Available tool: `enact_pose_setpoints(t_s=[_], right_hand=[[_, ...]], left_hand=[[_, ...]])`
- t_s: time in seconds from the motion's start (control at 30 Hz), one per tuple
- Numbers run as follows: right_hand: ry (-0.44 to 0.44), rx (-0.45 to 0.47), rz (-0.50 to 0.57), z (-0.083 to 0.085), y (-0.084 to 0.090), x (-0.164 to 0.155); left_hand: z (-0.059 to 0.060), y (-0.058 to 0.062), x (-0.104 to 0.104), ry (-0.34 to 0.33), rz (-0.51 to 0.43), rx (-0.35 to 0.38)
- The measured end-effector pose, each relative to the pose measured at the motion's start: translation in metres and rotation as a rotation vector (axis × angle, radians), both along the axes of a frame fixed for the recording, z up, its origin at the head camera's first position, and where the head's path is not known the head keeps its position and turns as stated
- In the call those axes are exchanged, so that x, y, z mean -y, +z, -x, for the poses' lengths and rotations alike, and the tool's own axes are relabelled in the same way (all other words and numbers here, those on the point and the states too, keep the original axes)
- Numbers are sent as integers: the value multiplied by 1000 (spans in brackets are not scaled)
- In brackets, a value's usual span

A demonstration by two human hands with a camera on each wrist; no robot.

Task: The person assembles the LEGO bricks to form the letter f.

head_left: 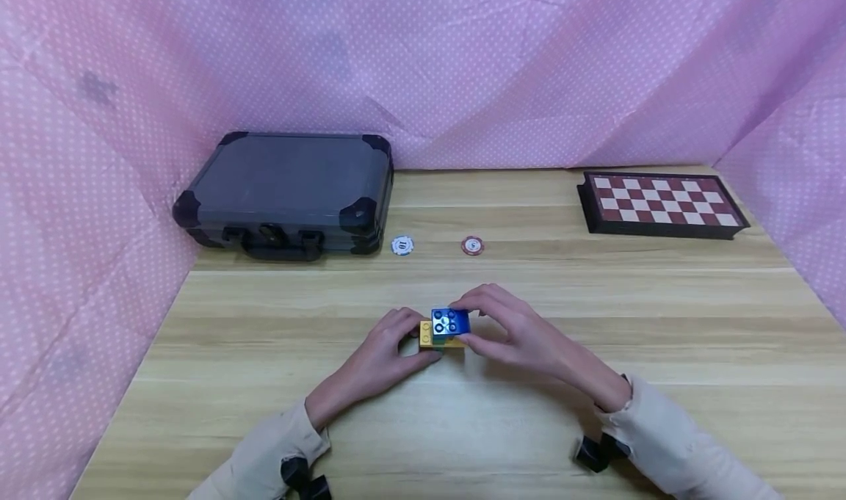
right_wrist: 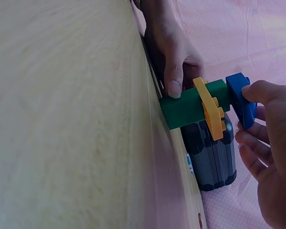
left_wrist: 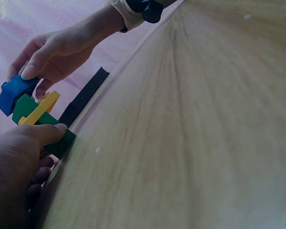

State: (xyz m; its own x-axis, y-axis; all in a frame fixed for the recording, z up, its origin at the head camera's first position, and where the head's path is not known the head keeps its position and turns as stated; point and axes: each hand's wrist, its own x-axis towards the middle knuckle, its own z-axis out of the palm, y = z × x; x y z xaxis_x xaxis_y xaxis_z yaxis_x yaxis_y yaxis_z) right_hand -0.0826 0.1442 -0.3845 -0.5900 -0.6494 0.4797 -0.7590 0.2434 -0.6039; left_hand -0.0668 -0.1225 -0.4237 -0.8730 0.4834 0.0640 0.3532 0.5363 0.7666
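A small brick stack stands on the wooden table at the centre: a green brick at the bottom, a thin yellow plate on it, and a blue brick on top. My left hand grips the green brick from the left, with a fingertip pressed on its side. My right hand pinches the blue brick between thumb and fingers. In the left wrist view the blue brick sits at the stack's far end, under the right hand's thumb.
A dark grey hard case lies at the back left. A white chip and a red chip lie behind the stack. A red and white chessboard sits at the back right. Pink dotted cloth walls the table.
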Motion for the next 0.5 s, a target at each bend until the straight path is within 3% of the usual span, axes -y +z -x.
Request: enact_pose_setpoints(t_s=[0.5], right_hand=[[41, -8, -1, 2, 3, 0]], left_hand=[[1, 0, 0, 5, 5, 19]])
